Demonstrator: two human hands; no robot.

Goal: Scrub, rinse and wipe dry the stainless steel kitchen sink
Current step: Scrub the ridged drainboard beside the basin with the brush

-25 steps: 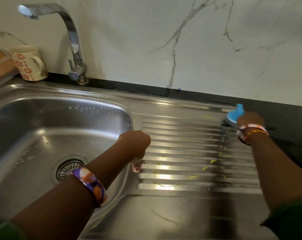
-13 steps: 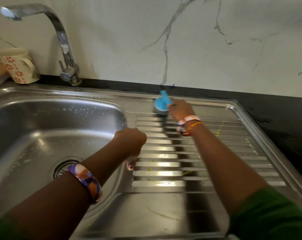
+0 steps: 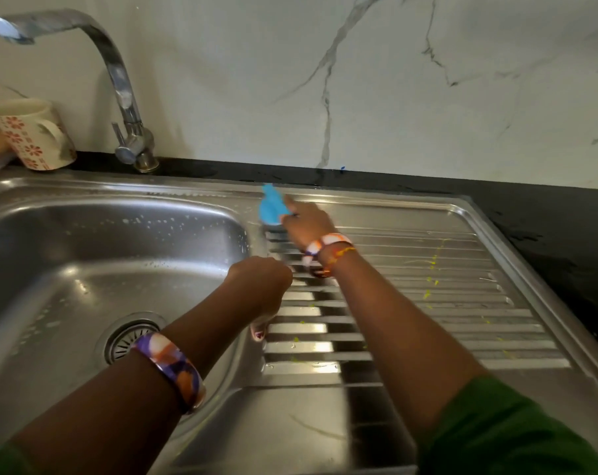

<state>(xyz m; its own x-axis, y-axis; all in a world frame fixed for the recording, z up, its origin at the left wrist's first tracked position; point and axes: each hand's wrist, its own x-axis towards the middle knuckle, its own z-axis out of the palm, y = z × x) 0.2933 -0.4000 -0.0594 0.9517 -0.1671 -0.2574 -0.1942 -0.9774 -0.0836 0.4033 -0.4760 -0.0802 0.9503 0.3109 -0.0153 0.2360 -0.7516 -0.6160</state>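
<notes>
Steel, ribbed and wet, is what the brush (image 3: 271, 205) works on: the right hand (image 3: 306, 222) grips the blue brush by its handle and holds its head down at the far left corner of the drainboard (image 3: 462, 296), just beside the basin (image 3: 85, 269) rim. The left hand (image 3: 261, 286) is curled into a fist over the divide between basin and drainboard, thumb pointing down; its grip holds nothing that shows, and whether it presses on the steel I cannot tell.

To scrub this part well, I would run the bristles along the grooves rather than across them, so they reach the channel bottoms, and work from the far edge toward the near one. Yellow-green specks (image 3: 431, 269) lie scattered over the ribs to the right and near the front; those look like the dirt left to lift, so the scrubbing seems well short of done, with rinsing and drying to follow. Short overlapping strokes with firm pressure should suit; a braced left hand would steady the reach.

White suds dot the basin's far wall, and the drain (image 3: 129, 341) sits at its bottom. Black surface (image 3: 547, 214) frames the sink, damp in patches. A curved tap (image 3: 119, 80) stands behind the basin, a flowered mug (image 3: 30, 135) to its left, and white marbled wall (image 3: 393, 80) rises behind.
</notes>
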